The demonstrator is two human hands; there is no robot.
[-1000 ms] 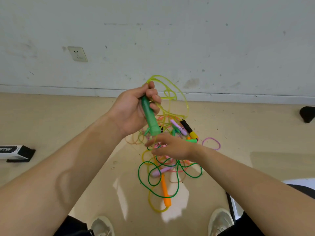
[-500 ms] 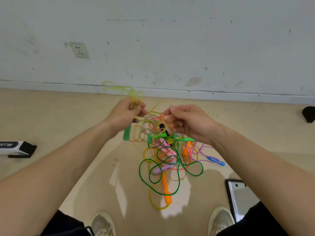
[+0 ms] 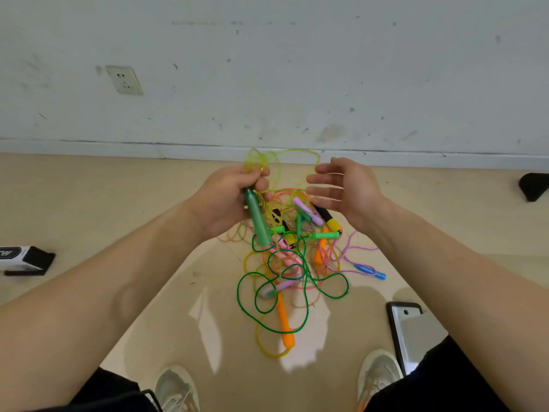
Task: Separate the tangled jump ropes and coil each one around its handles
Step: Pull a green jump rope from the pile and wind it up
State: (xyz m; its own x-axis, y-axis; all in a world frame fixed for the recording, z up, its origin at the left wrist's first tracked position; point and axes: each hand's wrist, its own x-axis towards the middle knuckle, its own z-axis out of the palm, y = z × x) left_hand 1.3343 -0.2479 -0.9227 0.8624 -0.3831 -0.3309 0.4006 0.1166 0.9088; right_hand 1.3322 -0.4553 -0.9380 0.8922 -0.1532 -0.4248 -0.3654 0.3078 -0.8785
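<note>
My left hand [image 3: 230,197] grips a green handle [image 3: 258,221] together with loops of translucent yellow rope [image 3: 274,157] that arch up above my fingers. My right hand [image 3: 346,190] hovers just to the right, fingers spread and holding nothing; the yellow loop runs close to its fingertips. Below both hands a tangled pile of ropes [image 3: 292,263] lies on the floor, with a dark green cord [image 3: 246,304], an orange handle [image 3: 285,325], a lilac handle [image 3: 307,211], a black and yellow handle [image 3: 328,218] and a blue handle [image 3: 370,271].
A white wall with a socket [image 3: 124,80] stands just behind the pile. A black and white box [image 3: 22,260] lies at the left, a phone-like slab [image 3: 411,331] at the right by my knee, a black object [image 3: 534,185] at the far right. My shoes [image 3: 175,389] frame the near floor.
My right hand has let go of the rope and spread its fingers. My left hand has turned so the green handle hangs below it, with the yellow loops gathered above.
</note>
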